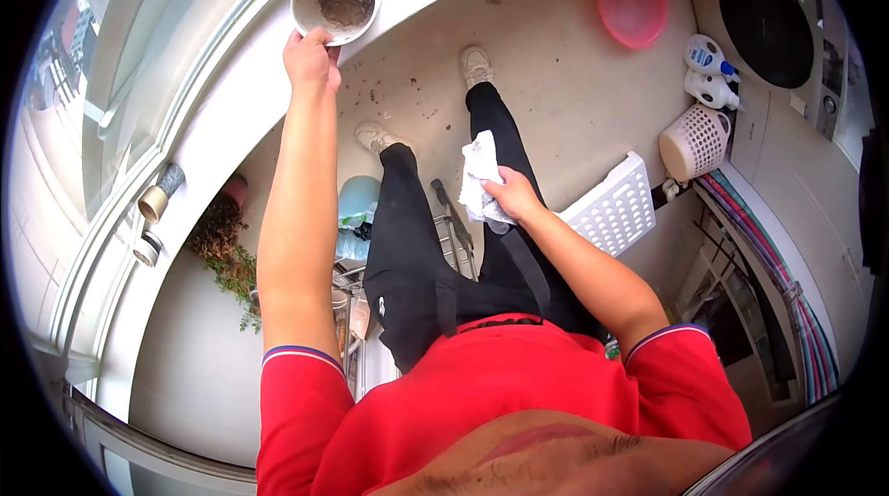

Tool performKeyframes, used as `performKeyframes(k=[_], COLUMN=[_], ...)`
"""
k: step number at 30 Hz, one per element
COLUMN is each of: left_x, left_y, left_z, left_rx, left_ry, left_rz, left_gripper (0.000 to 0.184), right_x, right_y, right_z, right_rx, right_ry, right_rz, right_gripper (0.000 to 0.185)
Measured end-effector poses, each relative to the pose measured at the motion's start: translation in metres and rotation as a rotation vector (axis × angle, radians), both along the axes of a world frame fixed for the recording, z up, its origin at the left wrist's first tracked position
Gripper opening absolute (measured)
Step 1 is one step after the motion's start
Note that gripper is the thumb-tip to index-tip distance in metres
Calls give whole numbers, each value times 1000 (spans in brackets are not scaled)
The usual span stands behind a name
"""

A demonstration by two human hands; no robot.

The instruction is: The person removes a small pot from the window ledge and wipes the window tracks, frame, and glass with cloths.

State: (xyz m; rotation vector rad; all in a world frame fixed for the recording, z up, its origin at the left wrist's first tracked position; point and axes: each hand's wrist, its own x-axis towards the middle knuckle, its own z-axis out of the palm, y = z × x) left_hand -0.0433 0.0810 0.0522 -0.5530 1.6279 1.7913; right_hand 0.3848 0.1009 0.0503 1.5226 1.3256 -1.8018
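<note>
At the top of the view, my left hand (313, 59) grips the near rim of a white pot (304, 7) by the white window ledge (218, 93). Dark soil (346, 0) shows inside the pot. My right hand (512, 192) is closed around a crumpled white cloth (480, 172), held in front of my right thigh. The two hands are well apart.
Two small containers, one gold and grey (156, 201), one striped (146, 249), stand on the ledge. A plant (227, 255) hangs below. Dark bits lie on the floor. Right are a pink basin (632, 3), bottles (708, 56), a basket (693, 144) and a white perforated panel (616, 209).
</note>
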Motion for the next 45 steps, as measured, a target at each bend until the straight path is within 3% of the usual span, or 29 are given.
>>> performKeyframes(k=[7,11,28,38,42,43,44,45], left_x=[36,46,91,91,102,94,92,109], left_y=[116,181,440,509,505,493,475,458], left_z=[6,0,10,7,40,27,14,36], left_rx=[-47,16,54,-42,-62,-64,18,-21], left_ry=[6,96,57,97,175,260,374,393], left_rz=[-87,-193,-357,-427,-487,-544,-542,-549], left_gripper=[49,51,49,63,77,83,74,68], right_x=[15,33,79,85,87,85,83,82], right_y=[43,67,161,167,170,170,171,172], right_z=[24,9,17,9,8,9,10,11], right_rx=[7,-27,-112,-78,-107,-110,-110,-108], right_ry=[-37,-8,-1,-32,-24,-15,-6,3], right_rz=[-105,-204,-632,-716,-708,-724,-741,-757], right_gripper=[45,44,39,39,39,39,39,39])
